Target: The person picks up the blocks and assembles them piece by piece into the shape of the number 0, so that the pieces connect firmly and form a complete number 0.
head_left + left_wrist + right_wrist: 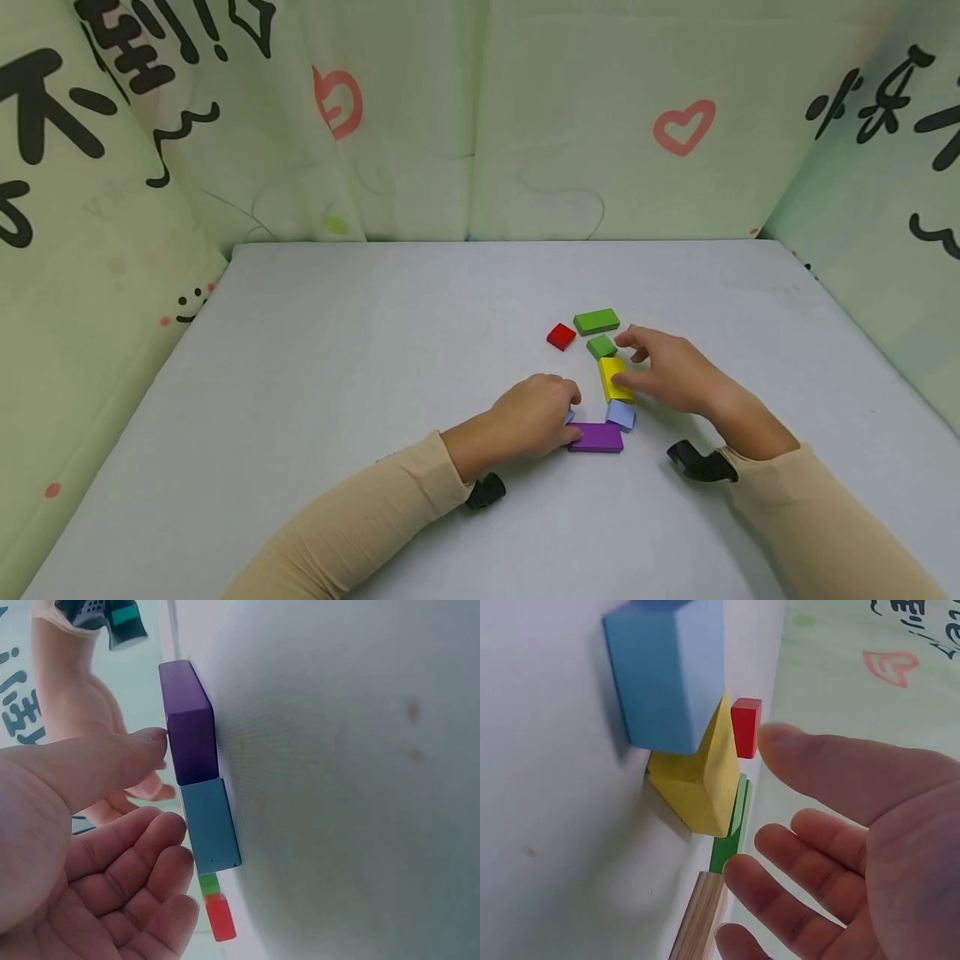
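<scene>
While the left hand (pixel 534 414) is touching the purple block (pixel 596 437), skewing is threatening

Its fingers are curving loosely, gripping nothing; uneven thumb pressure could be twisting the blue block (pixel 211 825) beside them. Rightward, the right hand (pixel 667 367) is gaping, empty; its thumb could be bumping the adjacent yellow block (pixel 611 367). The left wrist view is baring that blue block, mostly hidden overhead; only the right wrist's is showing striped wood (pixel 697 915).
</scene>
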`<move>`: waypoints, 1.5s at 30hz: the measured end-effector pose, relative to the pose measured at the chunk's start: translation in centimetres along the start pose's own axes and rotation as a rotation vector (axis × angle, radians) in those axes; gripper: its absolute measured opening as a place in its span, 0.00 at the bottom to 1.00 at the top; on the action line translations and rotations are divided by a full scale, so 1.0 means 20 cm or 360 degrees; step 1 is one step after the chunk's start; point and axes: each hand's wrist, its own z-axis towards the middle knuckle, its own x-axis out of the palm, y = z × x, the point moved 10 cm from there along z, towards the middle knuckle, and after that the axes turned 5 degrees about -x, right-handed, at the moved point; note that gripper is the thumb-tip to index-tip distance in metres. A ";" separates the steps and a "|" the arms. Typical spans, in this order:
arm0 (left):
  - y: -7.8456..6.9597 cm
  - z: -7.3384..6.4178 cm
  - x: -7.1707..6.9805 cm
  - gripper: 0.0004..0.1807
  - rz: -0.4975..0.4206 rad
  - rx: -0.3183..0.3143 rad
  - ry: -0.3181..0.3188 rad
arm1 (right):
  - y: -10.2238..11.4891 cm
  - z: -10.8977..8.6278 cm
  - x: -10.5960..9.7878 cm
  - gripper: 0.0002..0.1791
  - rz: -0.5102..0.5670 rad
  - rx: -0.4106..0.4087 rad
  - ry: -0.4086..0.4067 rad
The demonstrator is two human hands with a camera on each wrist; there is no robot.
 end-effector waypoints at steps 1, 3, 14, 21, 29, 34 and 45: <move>0.00 0.00 0.00 0.23 0.0004 0.0003 -0.0001 | 0.01 -0.01 0.00 0.31 -0.0003 -0.0015 0.0001; 0.00 0.00 0.00 0.23 0.0010 0.0008 -0.0005 | 0.02 -0.03 0.00 0.31 -0.0008 -0.0050 0.0000; 0.00 0.00 0.00 0.23 0.0004 -0.0025 0.0014 | 0.03 -0.15 0.03 0.37 -0.0002 -0.0034 0.0046; -0.01 0.00 0.00 0.23 0.0011 -0.0002 0.0000 | 0.04 -0.17 0.06 0.34 -0.0010 -0.0101 0.0063; -0.01 -0.01 0.00 0.23 0.0007 -0.0006 -0.0001 | 0.03 -0.18 0.07 0.34 -0.0009 -0.0100 0.0086; -0.01 -0.01 0.00 0.23 0.0011 -0.0008 0.0002 | 0.03 -0.19 0.08 0.34 -0.0002 -0.0071 0.0109; -0.01 -0.01 0.00 0.23 0.0014 -0.0013 0.0007 | 0.03 -0.19 0.09 0.35 0.0004 -0.0062 0.0128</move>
